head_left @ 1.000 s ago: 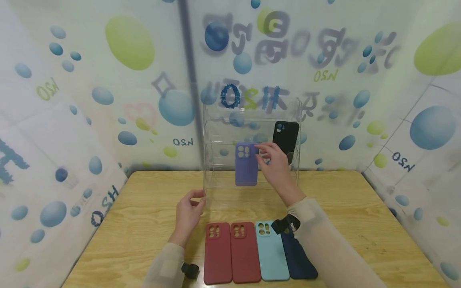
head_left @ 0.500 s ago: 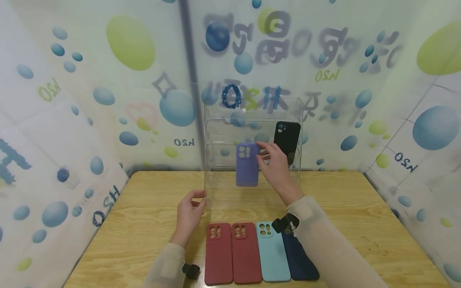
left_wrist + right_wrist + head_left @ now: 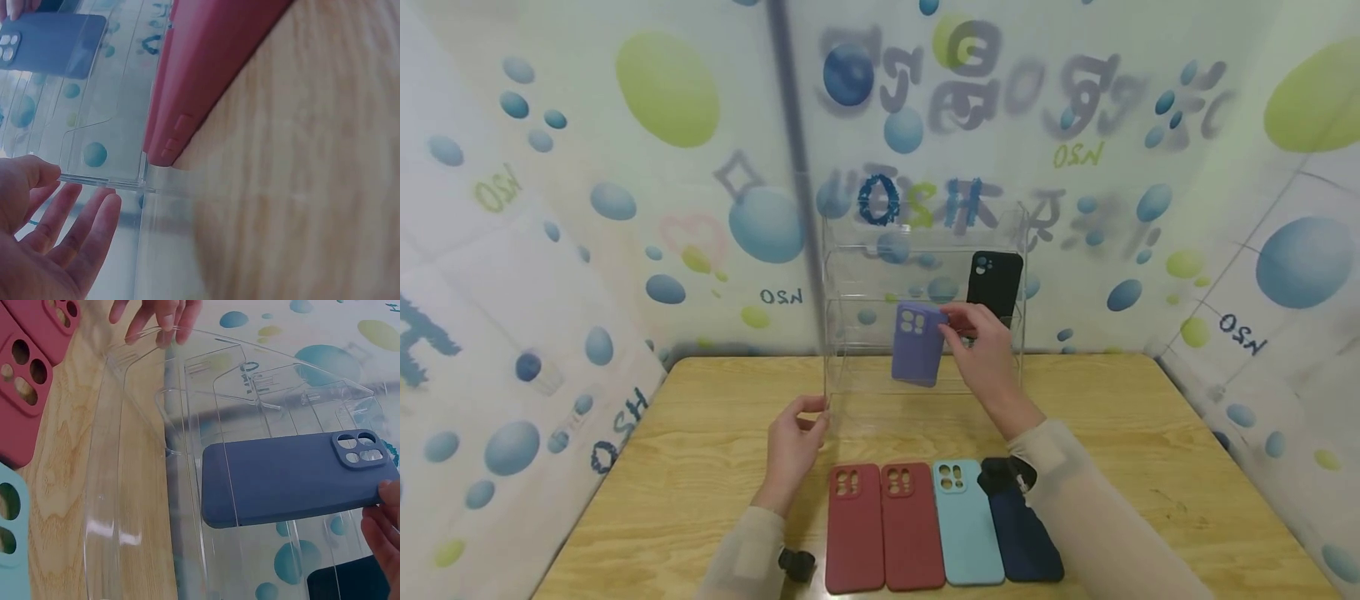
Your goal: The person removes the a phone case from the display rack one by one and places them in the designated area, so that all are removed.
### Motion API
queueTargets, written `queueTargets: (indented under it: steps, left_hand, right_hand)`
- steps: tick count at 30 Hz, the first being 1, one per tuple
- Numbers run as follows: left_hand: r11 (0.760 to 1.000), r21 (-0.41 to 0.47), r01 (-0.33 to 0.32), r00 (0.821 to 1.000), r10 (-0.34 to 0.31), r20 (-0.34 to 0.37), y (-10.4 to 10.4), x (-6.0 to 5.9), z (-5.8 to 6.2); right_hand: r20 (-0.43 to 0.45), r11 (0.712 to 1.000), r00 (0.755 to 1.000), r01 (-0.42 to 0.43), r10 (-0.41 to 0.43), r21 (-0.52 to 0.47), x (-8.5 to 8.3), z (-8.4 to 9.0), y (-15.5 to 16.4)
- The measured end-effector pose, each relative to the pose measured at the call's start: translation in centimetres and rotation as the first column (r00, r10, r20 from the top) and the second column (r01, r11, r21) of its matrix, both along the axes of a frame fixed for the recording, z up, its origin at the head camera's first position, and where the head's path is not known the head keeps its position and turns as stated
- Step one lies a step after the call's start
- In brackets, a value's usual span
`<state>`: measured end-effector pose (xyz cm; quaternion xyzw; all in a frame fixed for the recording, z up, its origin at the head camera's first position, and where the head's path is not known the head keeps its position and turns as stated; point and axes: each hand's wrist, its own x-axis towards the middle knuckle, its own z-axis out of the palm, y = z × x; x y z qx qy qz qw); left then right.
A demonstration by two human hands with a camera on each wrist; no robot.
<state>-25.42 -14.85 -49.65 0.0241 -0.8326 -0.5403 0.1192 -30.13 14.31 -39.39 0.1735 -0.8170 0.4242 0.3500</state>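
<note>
My right hand (image 3: 985, 350) pinches the purple phone case (image 3: 916, 344) by its top edge near the camera holes, thumb and fingers closed on it. The case hangs tilted in front of the middle tier of the clear plastic rack (image 3: 850, 333) at the far side of the wooden table (image 3: 700, 467). My left hand (image 3: 793, 446) steadies the rack's near left corner, fingers lightly bent against the front edge; in the left wrist view the fingers (image 3: 75, 231) lie fairly straight along the clear wall.

To do this well, I think the case's lower edge has to drop behind the tier's front lip first, and only then should the top lean back. The plastic is hard to see, so slow and square is safer, with the left hand keeping the rack from sliding. A black case (image 3: 995, 283) already stands on the upper tier to the right; I should keep clear of it.

Near me lie two red cases (image 3: 883, 529), a light blue case (image 3: 964, 525) and a dark blue case (image 3: 1022, 533) in a row.

The backdrop shows mirrored lettering that looks like "OSN" or "OSH" repeated; the larger characters are too blurred to read.
</note>
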Motion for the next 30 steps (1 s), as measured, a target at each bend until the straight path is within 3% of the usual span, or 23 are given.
queueTargets:
  steps: [15,24,30]
  left_hand:
    - [1.000,0.007,0.002,1.000,-0.002,0.004,0.0,0.0,-0.1]
    - [1.000,0.006,0.002,1.000,-0.002,0.008,0.0,0.1,-0.2]
    - [1.000,0.008,0.007,1.000,-0.007,0.007,0.0,0.1,0.0]
  right_hand:
    - [-0.062,0.986,0.998,-0.010,-0.001,-0.166,2.7,0.5,3.8]
    - [0.103,0.991,0.995,0.029,-0.015,-0.131,5.0,1.0,6.9]
    - [0.205,0.993,0.974,0.105,-0.092,-0.053,6.7,0.3,9.5]
